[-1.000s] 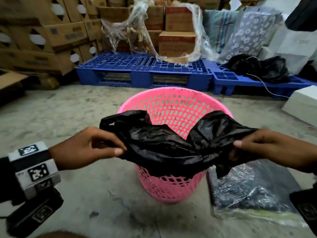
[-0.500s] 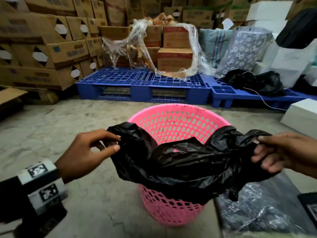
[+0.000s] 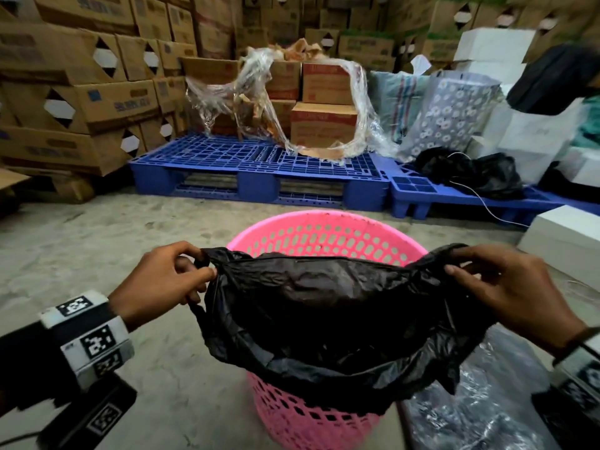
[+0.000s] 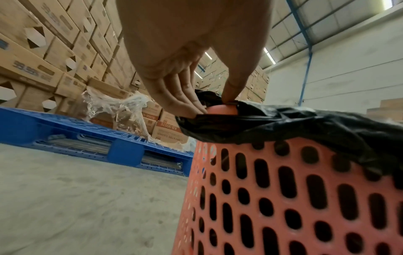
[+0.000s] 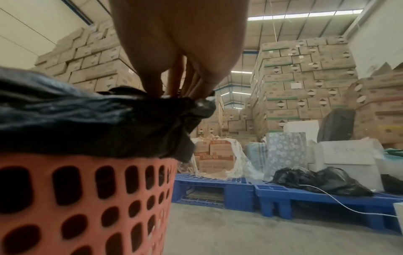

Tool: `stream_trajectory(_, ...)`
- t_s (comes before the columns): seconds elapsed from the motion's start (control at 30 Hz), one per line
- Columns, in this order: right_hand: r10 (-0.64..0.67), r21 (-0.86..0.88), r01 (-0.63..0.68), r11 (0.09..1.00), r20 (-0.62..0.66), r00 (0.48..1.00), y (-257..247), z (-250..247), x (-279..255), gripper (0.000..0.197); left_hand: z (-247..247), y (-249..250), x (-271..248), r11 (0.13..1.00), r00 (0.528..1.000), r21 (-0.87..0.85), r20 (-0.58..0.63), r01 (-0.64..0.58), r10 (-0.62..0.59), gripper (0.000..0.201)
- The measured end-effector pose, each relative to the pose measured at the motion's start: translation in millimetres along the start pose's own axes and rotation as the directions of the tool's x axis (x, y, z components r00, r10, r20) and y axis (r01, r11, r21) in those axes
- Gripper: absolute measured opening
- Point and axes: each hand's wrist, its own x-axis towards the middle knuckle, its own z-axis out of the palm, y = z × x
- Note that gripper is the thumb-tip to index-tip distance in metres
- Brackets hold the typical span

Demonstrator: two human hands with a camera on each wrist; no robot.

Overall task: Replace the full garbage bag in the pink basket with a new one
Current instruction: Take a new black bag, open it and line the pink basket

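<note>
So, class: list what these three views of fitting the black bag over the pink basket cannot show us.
- Basket interior and bottom: head view, the black bag covers them.
- Left hand palm: hidden in the head view.
- Shiny packet at lower right: cut off by the frame edge.
- Carton labels: blurred.

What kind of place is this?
Most likely a warehouse or stockroom: cardboard cartons stacked high along the walls, blue plastic pallets on a bare concrete floor, and an open steel-framed roof overhead.

Stacked cardboard boxes [image 3: 81, 102] behind blue pallets [image 3: 256, 164] on concrete floor [image 3: 81, 241].
</note>
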Motion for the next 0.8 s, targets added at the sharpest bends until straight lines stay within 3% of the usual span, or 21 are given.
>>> stream_trajectory(0.1, 0.116, 0.049, -0.12, 0.992, 0.068, 0.991, 7.5, 3.1, 4.3, 0.027, 4.8, -1.6, 7.0, 0.997, 0.998, -0.056, 0.015, 0.057, -0.056, 0.009)
stream_trajectory(0.2, 0.285, 0.222, -0.339, 0.914, 0.241, 0.928, 14.0, 8.6, 7.6, 0.051, 10.3, -5.4, 7.3, 0.98, 0.982, -0.115, 0.113, 0.162, -0.149, 0.017)
stream_trajectory(0.3, 0.403, 0.274, -0.505, 0.818, 0.353, 0.844, 16.4, 15.7, 18.2, 0.021, 12.1, -2.8, 7.8, 0.954, 0.961, -0.196, 0.205, 0.226, -0.185, 0.034)
stream_trajectory(0.37, 0.432, 0.254, -0.539, 0.803, 0.375, 0.82, 18.6, 20.2, 28.2, 0.023, 13.6, 1.3, 11.5, 0.937, 0.959, -0.252, 0.209, 0.243, -0.193, 0.047)
stream_trajectory(0.53, 0.448, 0.232, -0.597, 0.768, 0.471, 0.76, 21.5, 27.6, 53.2, 0.017, 23.8, 0.7, 22.0, 0.965, 0.973, -0.192, 0.18, 0.176, -0.142, 0.025)
stream_trajectory(0.8, 0.459, 0.273, -0.674, 0.686, 0.558, 0.692, 32.8, 39.6, 67.5, 0.005, 36.8, -16.2, 48.8, 0.917, 0.948, -0.293, 0.249, 0.27, -0.199, 0.054)
